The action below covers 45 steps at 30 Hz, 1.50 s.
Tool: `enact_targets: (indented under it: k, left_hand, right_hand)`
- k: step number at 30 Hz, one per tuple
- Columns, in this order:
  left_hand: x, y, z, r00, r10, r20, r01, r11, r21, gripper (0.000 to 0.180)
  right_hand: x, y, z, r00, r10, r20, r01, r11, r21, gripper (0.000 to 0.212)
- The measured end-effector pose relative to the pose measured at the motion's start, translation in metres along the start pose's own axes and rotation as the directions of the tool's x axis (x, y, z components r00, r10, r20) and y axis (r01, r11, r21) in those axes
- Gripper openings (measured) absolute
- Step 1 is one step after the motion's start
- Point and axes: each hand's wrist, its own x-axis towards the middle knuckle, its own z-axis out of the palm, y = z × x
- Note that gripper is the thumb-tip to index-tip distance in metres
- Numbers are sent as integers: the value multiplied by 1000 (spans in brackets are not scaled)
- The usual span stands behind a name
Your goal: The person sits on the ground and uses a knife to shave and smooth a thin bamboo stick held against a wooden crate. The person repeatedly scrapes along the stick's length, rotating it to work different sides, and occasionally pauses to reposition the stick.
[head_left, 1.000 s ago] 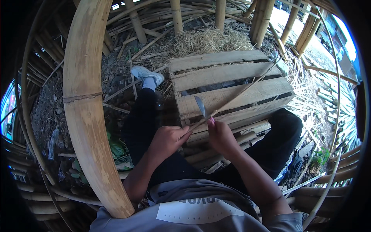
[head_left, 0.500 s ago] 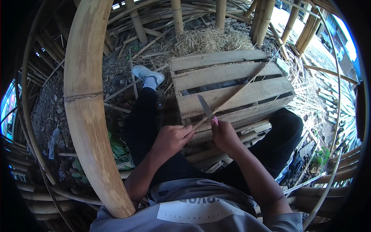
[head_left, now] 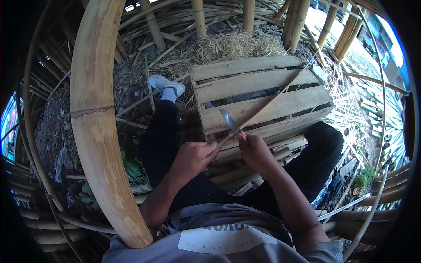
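Note:
A long, thin bamboo strip (head_left: 272, 100) slants up and to the right from my hands, over a wooden slatted crate. My left hand (head_left: 196, 157) is closed round its near end. In my right hand (head_left: 253, 149) is a knife (head_left: 228, 119) with a pinkish handle, mostly covered by my fingers. The blade points up and to the left, and its base lies against the strip, a short way ahead of my left hand.
The slatted crate (head_left: 263, 106) stands between my knees. A thick bamboo pole (head_left: 94, 136) rises close on my left. Dry shavings (head_left: 239, 47) are heaped behind the crate. Bamboo posts (head_left: 247, 17) line the back, and cut bamboo lengths (head_left: 386, 127) lie at the right.
The knife has shifted slightly left and down, with its blade tilted differently against the strip. My left hand keeps its hold, and the whole view has moved slightly.

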Motion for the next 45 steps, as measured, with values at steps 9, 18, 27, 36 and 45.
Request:
enact_targets:
  k: [9, 18, 27, 36, 45]
  left_hand:
    - [-3, -8, 2, 1000, -2, -24, 2, 1000, 30, 14]
    - [0, -2, 3, 1000, -3, -19, 4, 999, 35, 13]
    - [0, 5, 11, 998, 57, -11, -55, 994, 99, 12]
    - [-4, 2, 15, 996, 86, -28, -83, 990, 111, 21]
    - [-3, 9, 17, 992, 124, -4, -122, 979, 164, 26]
  right_hand:
    - [-6, -40, -19, 947, 287, 145, -321, 865, 385, 47]
    - [3, -24, -17, 967, 194, -165, -163, 969, 183, 52]
    - [6, -2, -10, 992, -42, -117, 21, 984, -177, 43]
    - [19, -31, -3, 973, -135, -187, 92, 971, -221, 39]
    - [44, -35, -5, 992, -109, -67, 62, 866, -496, 25]
